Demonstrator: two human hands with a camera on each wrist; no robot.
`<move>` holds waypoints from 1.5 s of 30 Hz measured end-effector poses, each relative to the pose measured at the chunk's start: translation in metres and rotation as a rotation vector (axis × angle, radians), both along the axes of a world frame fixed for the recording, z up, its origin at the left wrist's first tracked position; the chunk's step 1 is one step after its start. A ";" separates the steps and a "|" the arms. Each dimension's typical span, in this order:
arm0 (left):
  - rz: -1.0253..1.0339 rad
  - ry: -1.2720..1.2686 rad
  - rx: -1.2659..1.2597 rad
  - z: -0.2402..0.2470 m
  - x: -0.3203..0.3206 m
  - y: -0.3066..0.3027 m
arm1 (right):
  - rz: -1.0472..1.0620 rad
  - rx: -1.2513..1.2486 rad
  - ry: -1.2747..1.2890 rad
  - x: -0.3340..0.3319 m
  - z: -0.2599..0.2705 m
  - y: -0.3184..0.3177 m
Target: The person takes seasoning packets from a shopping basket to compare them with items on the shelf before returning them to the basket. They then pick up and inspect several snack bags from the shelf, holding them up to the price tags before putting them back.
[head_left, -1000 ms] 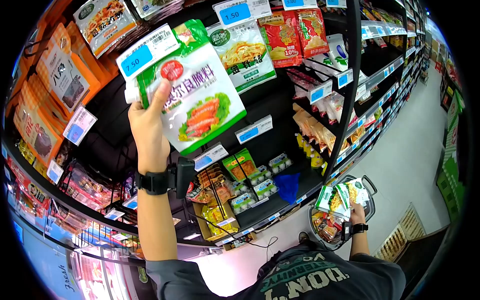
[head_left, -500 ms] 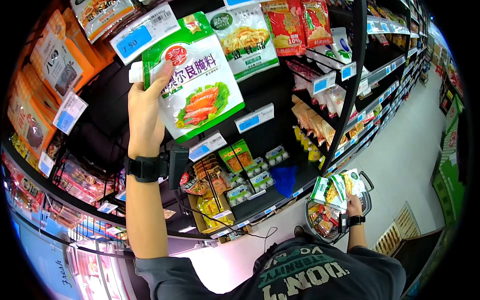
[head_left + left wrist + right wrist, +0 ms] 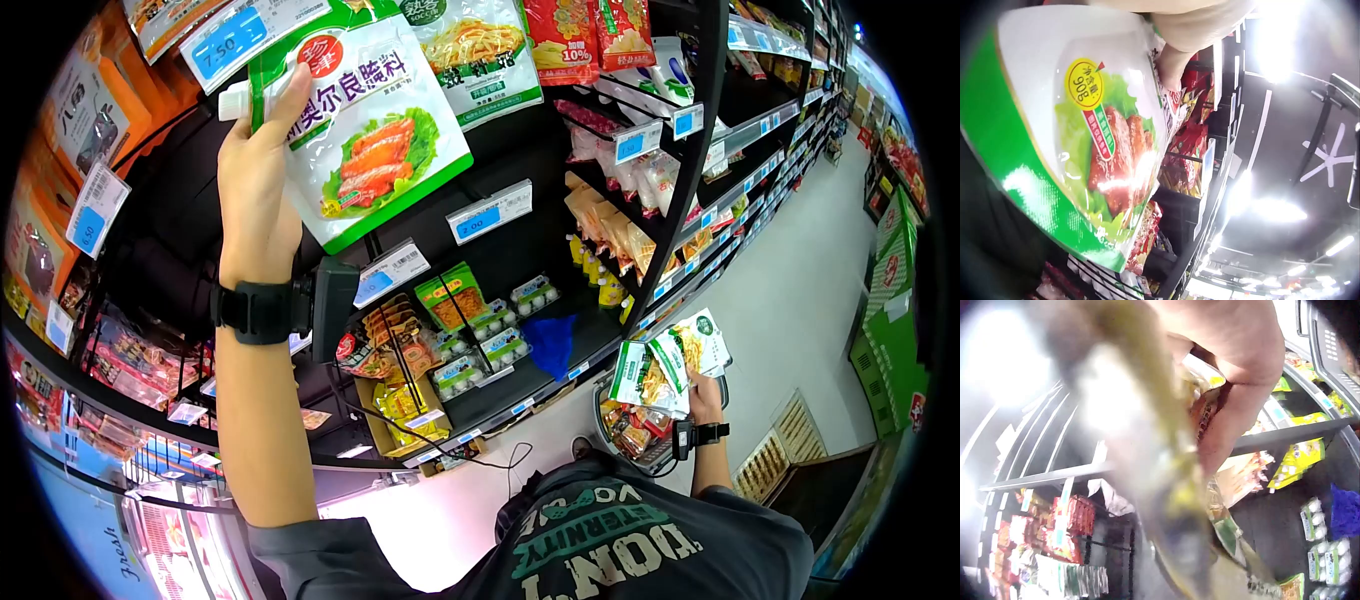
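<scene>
My left hand (image 3: pixel 262 185) grips the left edge of a white and green marinade pouch (image 3: pixel 385 165), thumb across its front. A picture of cooked chicken wings and "90g" show on the pouch (image 3: pixel 1110 169) in the left wrist view. The pouch is held up in front of the shelf rack, its top overlapping a 7.50 price tag (image 3: pixel 228 45). Lower right, my right hand (image 3: pixel 706 398) holds several white and green food packets (image 3: pixel 655 375), fanned out over a shopping basket (image 3: pixel 600 410). Close up in the right wrist view, a packet (image 3: pixel 1154 437) is blurred.
Another noodle-picture packet (image 3: pixel 480 65) and red packets (image 3: pixel 560 40) hang beside the pouch. Orange bags (image 3: pixel 90 100) hang at left. Egg cartons (image 3: pixel 505 348) and a blue cloth (image 3: pixel 549 345) lie on the lower shelf. An aisle floor (image 3: pixel 780 290) runs along the right.
In the head view, the left hand with the pouch has shifted left and up, along with the shelves. The right hand's packets have spread apart and stand higher over the basket.
</scene>
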State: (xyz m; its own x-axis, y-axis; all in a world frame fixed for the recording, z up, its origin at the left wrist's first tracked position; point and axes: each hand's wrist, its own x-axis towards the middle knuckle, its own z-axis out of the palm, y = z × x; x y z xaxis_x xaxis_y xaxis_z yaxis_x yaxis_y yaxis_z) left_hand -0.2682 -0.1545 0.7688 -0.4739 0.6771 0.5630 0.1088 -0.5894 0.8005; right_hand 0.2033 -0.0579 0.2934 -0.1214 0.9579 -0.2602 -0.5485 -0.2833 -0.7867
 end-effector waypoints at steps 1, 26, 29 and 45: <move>0.000 -0.003 0.002 -0.002 -0.002 0.002 | 0.000 0.002 -0.003 -0.006 0.024 -0.004; 0.313 0.579 -0.366 0.010 -0.086 0.012 | 0.132 0.107 0.195 -0.044 0.092 -0.017; 0.758 0.918 -0.248 -0.013 -0.068 -0.051 | 0.117 0.055 0.122 -0.055 0.142 -0.036; -0.670 -0.790 -0.520 -0.318 0.120 -0.120 | 0.559 0.035 0.300 -0.144 0.194 -0.074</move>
